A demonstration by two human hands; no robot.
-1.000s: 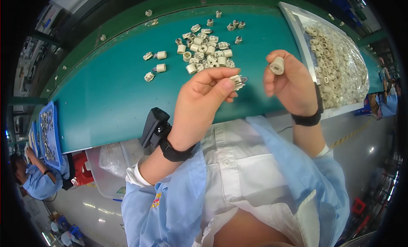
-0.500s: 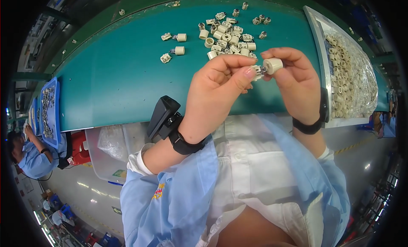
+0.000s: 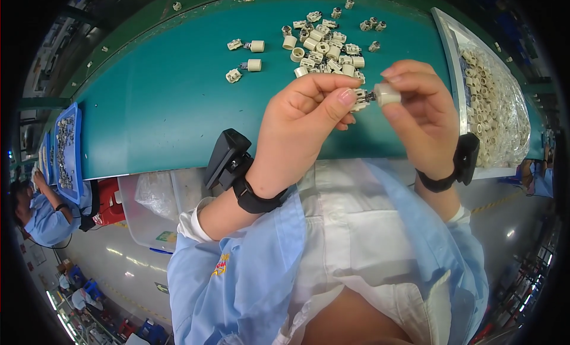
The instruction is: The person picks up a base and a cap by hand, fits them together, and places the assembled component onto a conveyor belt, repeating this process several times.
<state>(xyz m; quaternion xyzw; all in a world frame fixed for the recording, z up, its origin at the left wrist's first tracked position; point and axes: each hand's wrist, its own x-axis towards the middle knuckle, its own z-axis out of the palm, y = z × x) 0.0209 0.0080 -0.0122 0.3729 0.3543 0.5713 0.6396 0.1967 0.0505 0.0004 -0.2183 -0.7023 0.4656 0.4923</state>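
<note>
Above a smooth green worktop [image 3: 154, 119], the left hand [image 3: 303, 119] pinches a cream plastic slotted connector [image 3: 360, 99], probably light, stiff, best held by its body; at its dark prongs [image 3: 371, 97], a glossy cream plastic cylindrical cap [image 3: 388, 94], likely rigid, sits pinched in the right hand [image 3: 427, 116].

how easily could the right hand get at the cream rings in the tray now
Probably yes: the right hand is beside the tray, and the nearest cream rings look uncovered, with clear plastic mainly to their right, though it holds a cream cap.
</note>
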